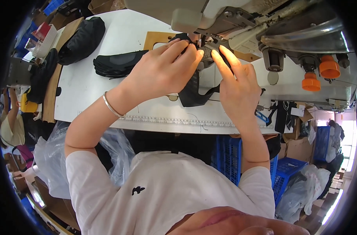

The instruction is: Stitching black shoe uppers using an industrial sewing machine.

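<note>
My left hand (162,68) is closed on a piece of black fabric (181,37), its fingertips beside the needle area of a sewing machine (209,23). A black fabric strip (194,96) hangs below those fingers and bends across to my right hand (239,84). That hand has two fingers stretched toward the machine's presser area, under its light; the other fingers are curled and partly hidden. Whether it touches the strip cannot be made out. Left of my left hand, a stack of folded black pieces (117,64) lies on the white table (147,105).
A printed ruler scale (166,120) runs along the table's near edge. Blue-handled snips (261,116) are by my right wrist. A black bundle (82,39) lies far left. Orange knobs (311,82) hang at the machine's right. Blue crates (286,172) and plastic bags (303,192) stand lower right.
</note>
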Available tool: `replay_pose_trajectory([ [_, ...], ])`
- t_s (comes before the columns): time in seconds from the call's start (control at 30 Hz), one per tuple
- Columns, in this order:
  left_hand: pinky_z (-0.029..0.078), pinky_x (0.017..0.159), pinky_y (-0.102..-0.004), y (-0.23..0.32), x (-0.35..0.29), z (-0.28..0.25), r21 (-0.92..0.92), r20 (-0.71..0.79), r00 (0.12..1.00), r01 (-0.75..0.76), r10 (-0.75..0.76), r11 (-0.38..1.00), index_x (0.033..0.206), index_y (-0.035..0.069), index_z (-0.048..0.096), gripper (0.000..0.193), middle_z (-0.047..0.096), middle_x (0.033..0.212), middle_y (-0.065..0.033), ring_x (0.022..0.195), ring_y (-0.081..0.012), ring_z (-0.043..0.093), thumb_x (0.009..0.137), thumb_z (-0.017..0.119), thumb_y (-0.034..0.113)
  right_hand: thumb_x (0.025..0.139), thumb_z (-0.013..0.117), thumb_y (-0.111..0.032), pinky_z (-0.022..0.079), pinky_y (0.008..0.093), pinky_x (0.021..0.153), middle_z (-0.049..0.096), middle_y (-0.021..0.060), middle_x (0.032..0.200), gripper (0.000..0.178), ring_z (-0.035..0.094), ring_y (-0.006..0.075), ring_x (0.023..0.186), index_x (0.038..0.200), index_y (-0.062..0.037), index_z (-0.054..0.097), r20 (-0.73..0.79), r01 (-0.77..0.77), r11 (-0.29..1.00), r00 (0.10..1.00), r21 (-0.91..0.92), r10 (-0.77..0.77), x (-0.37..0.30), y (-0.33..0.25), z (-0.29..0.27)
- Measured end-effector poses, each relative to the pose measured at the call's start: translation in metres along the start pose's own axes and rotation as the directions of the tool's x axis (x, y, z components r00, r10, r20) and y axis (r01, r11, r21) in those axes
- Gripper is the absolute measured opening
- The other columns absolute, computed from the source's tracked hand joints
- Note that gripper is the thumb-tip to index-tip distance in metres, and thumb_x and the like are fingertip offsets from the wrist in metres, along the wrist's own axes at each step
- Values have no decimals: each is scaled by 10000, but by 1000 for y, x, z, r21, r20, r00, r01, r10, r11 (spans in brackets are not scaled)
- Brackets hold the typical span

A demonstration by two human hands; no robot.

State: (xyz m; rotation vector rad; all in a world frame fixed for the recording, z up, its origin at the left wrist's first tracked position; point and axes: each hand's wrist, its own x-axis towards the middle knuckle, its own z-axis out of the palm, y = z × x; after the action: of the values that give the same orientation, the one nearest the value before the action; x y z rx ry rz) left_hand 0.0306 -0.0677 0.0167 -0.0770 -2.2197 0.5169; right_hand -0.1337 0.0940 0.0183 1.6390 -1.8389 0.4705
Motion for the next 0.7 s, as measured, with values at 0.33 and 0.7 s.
replay_pose_trajectory([
  [0.33,629,731,-290,-25,-3,3,-132,-9,997,-72,71,989,1126,57,761,398,657,1084,-59,999,-225,702,730,726,57,703,661,65,491,276,570,637,-61,1321,665,521,179,752,1320,-181,689,26,-57,997,998,-43,59,-7,-23,-7],
  [0.7,615,756,-318,-47,-3,9,-355,-71,997,-40,15,934,1005,64,729,223,681,1033,-39,947,-211,724,782,720,59,703,665,53,507,311,565,621,9,1290,630,575,216,816,1302,-142,686,69,-88,992,993,-96,95,0,-40,-9],
])
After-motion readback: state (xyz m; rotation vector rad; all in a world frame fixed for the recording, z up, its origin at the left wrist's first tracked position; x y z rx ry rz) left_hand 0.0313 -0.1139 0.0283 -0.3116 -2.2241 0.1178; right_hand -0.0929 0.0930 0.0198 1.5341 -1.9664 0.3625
